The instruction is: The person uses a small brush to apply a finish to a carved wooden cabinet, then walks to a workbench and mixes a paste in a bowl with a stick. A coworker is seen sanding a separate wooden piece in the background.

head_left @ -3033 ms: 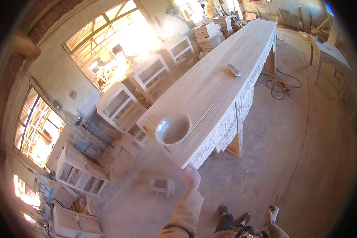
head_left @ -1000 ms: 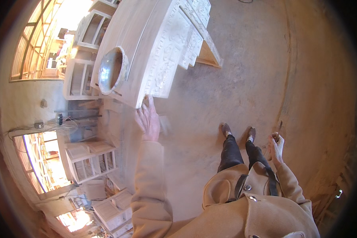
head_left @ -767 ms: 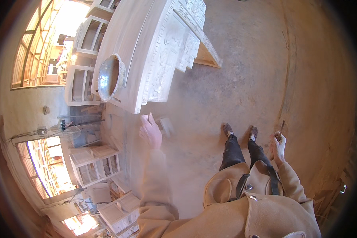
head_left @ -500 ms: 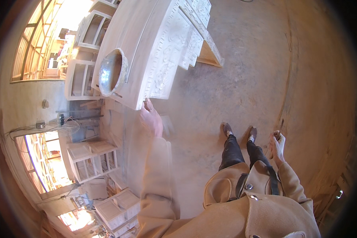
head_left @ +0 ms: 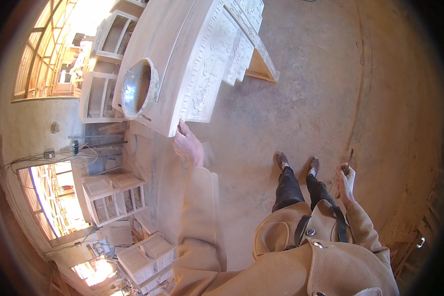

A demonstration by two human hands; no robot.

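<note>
Pale bare wood at the fingertips: reaches out with the left hand [head_left: 188, 147], fingers bent together, to touch the near end of a long carved table [head_left: 155, 54], just beside its corner. Cannot tell whether pinching the edge or merely resting against it. Holds the right hand [head_left: 347, 178] low, well apart from the table, curled closed around a thin dark stick-like tool [head_left: 351, 156], one end jutting out away from the body. Cannot make out its exact kind.

Wears a tan coat [head_left: 340, 266] and dark trousers [head_left: 287, 190], and stands in dark speckled shoes [head_left: 282, 160] on a dusty floor [head_left: 301, 108]. Beside the left wrist, lower down, a pale shape [head_left: 208, 154], too blurred to name.

On the tabletop, near the touched end, a glossy grey bowl [head_left: 129, 93] with a brownish inside. Along the table's side, an apron [head_left: 207, 89] carved in raised relief, stepped at its lower edge, then a leg [head_left: 263, 69] with a light-brown face.

Farther left, open-fronted pale cabinets [head_left: 100, 96], tangled wires [head_left: 88, 155] near the plastered wall [head_left: 27, 123], and bright window openings [head_left: 59, 202].
</note>
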